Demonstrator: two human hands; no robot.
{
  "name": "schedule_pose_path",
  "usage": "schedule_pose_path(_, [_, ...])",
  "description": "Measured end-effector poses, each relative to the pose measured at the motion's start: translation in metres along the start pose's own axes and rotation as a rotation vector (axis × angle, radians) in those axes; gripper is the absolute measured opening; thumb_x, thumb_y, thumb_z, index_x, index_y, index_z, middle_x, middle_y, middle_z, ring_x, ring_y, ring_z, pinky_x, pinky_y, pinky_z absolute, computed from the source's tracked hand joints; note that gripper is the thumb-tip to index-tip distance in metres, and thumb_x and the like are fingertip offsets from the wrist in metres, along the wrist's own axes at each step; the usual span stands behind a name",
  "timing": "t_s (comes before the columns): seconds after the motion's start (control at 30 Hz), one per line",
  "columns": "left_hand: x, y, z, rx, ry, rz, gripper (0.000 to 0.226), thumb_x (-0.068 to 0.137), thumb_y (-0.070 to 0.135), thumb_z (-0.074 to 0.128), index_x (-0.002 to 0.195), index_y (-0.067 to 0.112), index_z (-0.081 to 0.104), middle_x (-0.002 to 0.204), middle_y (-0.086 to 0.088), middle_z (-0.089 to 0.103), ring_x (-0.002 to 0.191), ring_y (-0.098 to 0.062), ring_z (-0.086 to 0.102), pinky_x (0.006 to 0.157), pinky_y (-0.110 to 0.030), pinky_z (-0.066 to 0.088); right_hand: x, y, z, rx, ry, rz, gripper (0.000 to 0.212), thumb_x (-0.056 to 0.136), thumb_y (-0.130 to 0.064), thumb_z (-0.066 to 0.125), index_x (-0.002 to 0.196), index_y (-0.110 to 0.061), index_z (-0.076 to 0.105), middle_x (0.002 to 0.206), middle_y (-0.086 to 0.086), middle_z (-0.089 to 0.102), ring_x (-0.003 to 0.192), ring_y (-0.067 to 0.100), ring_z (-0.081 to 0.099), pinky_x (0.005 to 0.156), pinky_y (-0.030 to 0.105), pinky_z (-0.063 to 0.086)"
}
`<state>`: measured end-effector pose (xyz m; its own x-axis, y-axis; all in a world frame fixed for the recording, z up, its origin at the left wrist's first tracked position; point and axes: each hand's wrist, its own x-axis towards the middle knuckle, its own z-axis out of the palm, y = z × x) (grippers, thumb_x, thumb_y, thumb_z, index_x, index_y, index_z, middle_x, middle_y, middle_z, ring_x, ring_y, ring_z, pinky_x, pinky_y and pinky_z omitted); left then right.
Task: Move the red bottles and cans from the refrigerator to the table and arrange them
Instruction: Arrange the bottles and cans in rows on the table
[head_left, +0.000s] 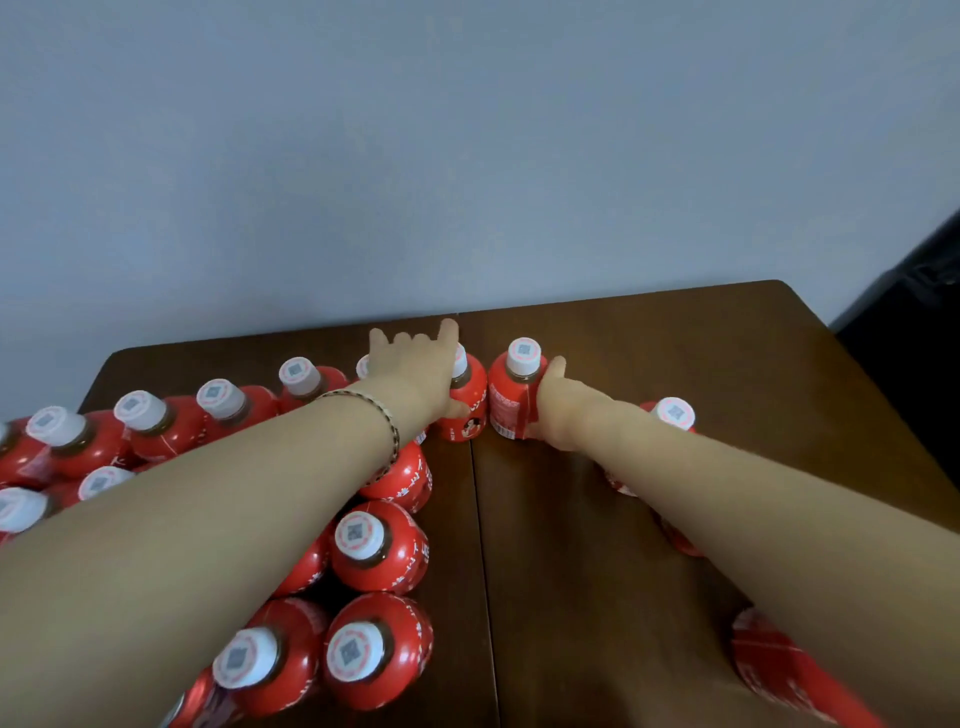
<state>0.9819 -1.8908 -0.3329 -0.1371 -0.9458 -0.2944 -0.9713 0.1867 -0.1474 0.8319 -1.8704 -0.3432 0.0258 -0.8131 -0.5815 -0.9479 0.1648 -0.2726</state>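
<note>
Red bottles (379, 566) — QR-coded caps (358, 535), label text unreadable; left hand (415, 376), right hand (558, 410): fingers (448, 335) clamped round one each.

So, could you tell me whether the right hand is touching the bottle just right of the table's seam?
Touching. The head view shows the right hand gripping the bottle by its side.

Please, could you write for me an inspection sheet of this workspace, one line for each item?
Surface: brown table, seam down its middle.
Job's things: red bottles, white caps, upright, crowded on the left half; a few on the right.
Clutter: nothing seen.
Hands: left hand holds one back-row bottle; right hand grips the next bottle.
Cables: nothing seen.
Surroundings: grey wall behind; dark object at right.
</note>
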Motion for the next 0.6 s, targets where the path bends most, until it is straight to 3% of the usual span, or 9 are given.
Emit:
schedule_pose_path(0.07, [-0.01,0.009,-0.009,0.148,-0.018,-0.048,0.103,0.077,0.055,0.066,0.147,0.008,0.008,0.147,-0.018,0.032,0.137,-0.036,0.028,0.111,-0.052,0.019,-0.024,0.004,-0.006,-0.168,0.036,-0.061,0.06,0.095,-0.014,0.048,0.144,0.002,0.019,0.138,0.019,0.045,0.125,0.035,0.047,0.099,0.04,0.04])
schedule_pose_path(0.13, [-0.023,0.024,-0.016,0.091,0.073,-0.022,0.094,0.082,0.041,0.065,0.147,0.006,0.007,0.151,-0.018,0.02,0.141,-0.036,0.017,0.114,-0.05,0.015,-0.05,0.019,-0.007,-0.215,0.141,-0.189,0.039,0.094,-0.01,0.043,0.133,-0.008,0.041,0.128,0.013,0.053,0.116,0.031,0.054,0.088,0.037,0.045])
schedule_pose_path(0.23, [-0.043,0.057,-0.026,-0.179,0.314,0.179,0.072,0.084,0.022,0.059,0.144,0.008,0.023,0.146,-0.012,0.03,0.134,-0.029,0.03,0.11,-0.038,0.023,-0.085,0.06,-0.005,-0.203,0.325,-0.33,0.031,0.093,-0.014,0.043,0.12,-0.016,0.056,0.122,0.003,0.056,0.116,0.025,0.05,0.09,0.035,0.043])
schedule_pose_path(0.3, [-0.058,0.086,-0.033,-0.34,0.32,0.377,0.066,0.087,0.019,0.056,0.145,0.013,0.026,0.148,-0.007,0.029,0.129,-0.025,0.039,0.106,-0.034,0.031,-0.1,0.096,-0.005,-0.215,0.47,-0.325,0.033,0.089,-0.017,0.051,0.121,-0.016,0.058,0.128,0.004,0.052,0.123,0.026,0.043,0.1,0.035,0.035])
schedule_pose_path(0.37, [-0.066,0.114,-0.041,-0.403,0.258,0.498,0.066,0.088,0.019,0.054,0.147,0.02,0.024,0.154,-0.002,0.022,0.131,-0.024,0.039,0.103,-0.035,0.035,-0.112,0.125,-0.007,-0.178,0.561,-0.181,0.041,0.088,-0.022,0.055,0.128,-0.017,0.053,0.135,0.008,0.044,0.129,0.029,0.035,0.106,0.038,0.028])
schedule_pose_path(0.43, [-0.063,0.14,-0.046,-0.401,0.15,0.519,0.066,0.088,0.021,0.053,0.147,0.027,0.024,0.156,0.002,0.018,0.136,-0.025,0.033,0.104,-0.04,0.035,-0.121,0.144,-0.01,-0.12,0.55,-0.011,0.051,0.088,-0.038,0.054,0.135,-0.022,0.044,0.138,0.007,0.037,0.131,0.028,0.031,0.107,0.038,0.027])
schedule_pose_path(0.5, [-0.06,0.162,-0.047,-0.344,0.006,0.48,0.055,0.089,0.022,0.054,0.141,0.024,0.037,0.151,0.0,0.028,0.133,-0.029,0.033,0.098,-0.042,0.039,-0.125,0.158,-0.011,-0.084,0.432,0.06,0.061,0.085,-0.053,0.054,0.137,-0.025,0.039,0.137,0.005,0.037,0.127,0.027,0.037,0.102,0.037,0.035])
schedule_pose_path(0.6, [-0.064,0.177,-0.038,-0.371,-0.083,0.305,0.03,0.089,0.008,0.051,0.118,0.01,0.046,0.123,-0.014,0.041,0.108,-0.033,0.044,0.08,-0.038,0.042,-0.129,0.162,-0.007,-0.02,0.283,0.053,0.056,0.084,-0.049,0.059,0.131,-0.024,0.043,0.129,0.002,0.045,0.115,0.024,0.051,0.091,0.034,0.047])
